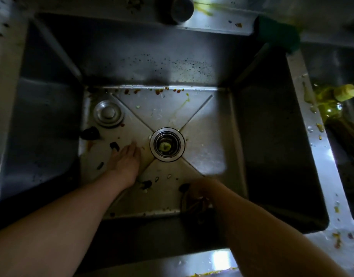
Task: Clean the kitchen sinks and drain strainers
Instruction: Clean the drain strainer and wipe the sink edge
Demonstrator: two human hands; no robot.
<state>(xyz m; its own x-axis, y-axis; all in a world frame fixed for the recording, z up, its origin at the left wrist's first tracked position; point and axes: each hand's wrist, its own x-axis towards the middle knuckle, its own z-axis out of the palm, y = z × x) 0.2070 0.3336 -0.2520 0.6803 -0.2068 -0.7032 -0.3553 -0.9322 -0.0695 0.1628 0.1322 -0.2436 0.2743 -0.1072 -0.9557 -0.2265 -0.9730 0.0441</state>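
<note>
A deep steel sink (204,128) lies below me, its floor dotted with dark and reddish food scraps. At its centre the round drain (167,144) holds a yellow-green lump. A drain stopper (108,113) sits loose at the floor's back left. My left hand (126,160) lies flat on the sink floor just left of the drain, fingers straight, near a dark scrap (114,145). My right hand (198,191) is down at the front of the floor over a round strainer (194,204) full of brown debris; its fingers are hidden in shadow.
A second sink (336,124) on the right holds yellow-green slop and a pale bottle-like object (345,92). A green sponge (278,34) sits on the back rim. The faucet base (182,7) stands at the back. A perforated steel panel (4,37) is on the left.
</note>
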